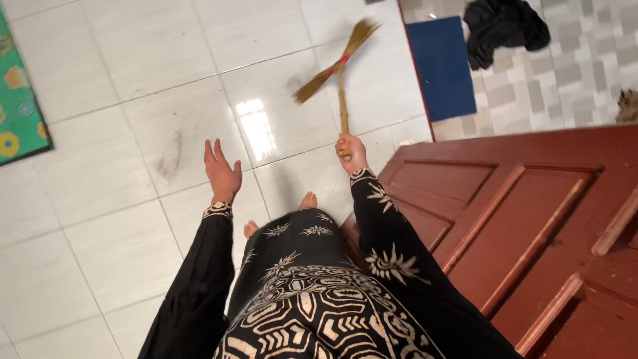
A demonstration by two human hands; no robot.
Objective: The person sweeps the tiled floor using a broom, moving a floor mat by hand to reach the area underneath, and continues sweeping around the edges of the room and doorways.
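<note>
Broom point(339, 66) | right hand point(351, 151) fingers clamped on handle | left hand point(222, 171) fingers apart, seemingly empty

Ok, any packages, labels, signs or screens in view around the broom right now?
None in view: no package, label, sign or screen.
Only floor items: a blue mat by the doorway, a green patterned mat at the left edge, a dark cloth heap at the top right.
</note>
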